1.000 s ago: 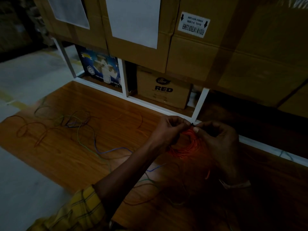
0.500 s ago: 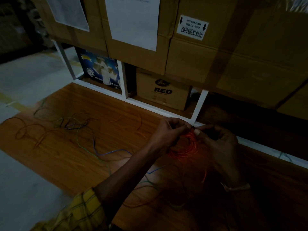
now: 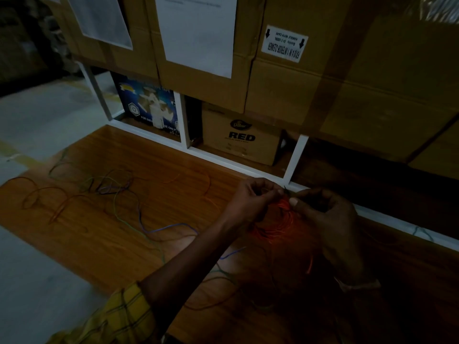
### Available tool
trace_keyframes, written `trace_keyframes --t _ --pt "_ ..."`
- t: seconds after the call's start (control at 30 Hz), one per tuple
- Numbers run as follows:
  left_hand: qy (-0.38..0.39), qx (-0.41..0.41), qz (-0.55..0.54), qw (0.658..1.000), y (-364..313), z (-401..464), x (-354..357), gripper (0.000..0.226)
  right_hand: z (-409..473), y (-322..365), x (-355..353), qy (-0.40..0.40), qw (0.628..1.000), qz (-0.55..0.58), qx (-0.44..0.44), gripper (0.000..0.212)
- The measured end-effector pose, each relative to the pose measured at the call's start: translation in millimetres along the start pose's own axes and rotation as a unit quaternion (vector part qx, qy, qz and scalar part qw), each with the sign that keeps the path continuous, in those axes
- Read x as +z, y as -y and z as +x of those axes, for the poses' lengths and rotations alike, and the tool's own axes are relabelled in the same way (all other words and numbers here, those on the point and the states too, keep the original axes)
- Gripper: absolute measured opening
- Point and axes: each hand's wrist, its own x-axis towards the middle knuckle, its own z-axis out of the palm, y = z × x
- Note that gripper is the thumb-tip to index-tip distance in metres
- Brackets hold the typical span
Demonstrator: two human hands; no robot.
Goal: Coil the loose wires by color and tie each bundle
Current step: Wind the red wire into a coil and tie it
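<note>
Both hands pinch at the orange coil (image 3: 275,232).
Left hand (image 3: 250,199) and right hand (image 3: 325,214) seemingly clamp a dark tie (image 3: 286,191) above it.

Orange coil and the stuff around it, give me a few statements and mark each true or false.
1. Both hands, left hand and right hand, pinch at the top of the orange coil. True.
2. The orange coil lies alone on the board. False: it is held up between the hands.
3. Loose wires lie spread on the board to the left. True.
4. The loose blue wire is already coiled and tied. False: it trails loose across the board.
5. The box marked RED stands on top of the stack. False: it sits low, under bigger boxes.
</note>
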Motion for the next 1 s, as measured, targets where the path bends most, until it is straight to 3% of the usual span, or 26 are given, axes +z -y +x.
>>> trace_keyframes --t 0.33,0.43,0.67,0.87,1.0 --pt "0.014 0.005 0.014 1.0 -7.1 -4.7 -7.3 0.01 3.0 2.5 3.9 0.003 1.0 -0.016 -0.007 0.016" --pt "0.016 0.004 0.02 1.0 -9.4 -6.0 -8.2 0.009 16.6 13.6 -2.7 0.063 0.993 -0.09 -0.048 0.016" --pt "0.015 0.006 0.03 0.999 -11.1 -6.7 -10.0 0.012 42.0 20.6 -7.2 0.187 0.936 -0.226 -0.194 0.025" --pt "0.009 -0.005 0.029 1.0 -11.0 -5.6 -10.8 0.01 52.2 20.0 -7.6 0.158 0.908 -0.281 -0.269 0.01" --pt "-0.022 -0.022 0.014 0.999 -9.7 -3.8 -8.8 0.017 49.9 22.6 -2.2 0.114 0.893 -0.296 -0.32 0.011"
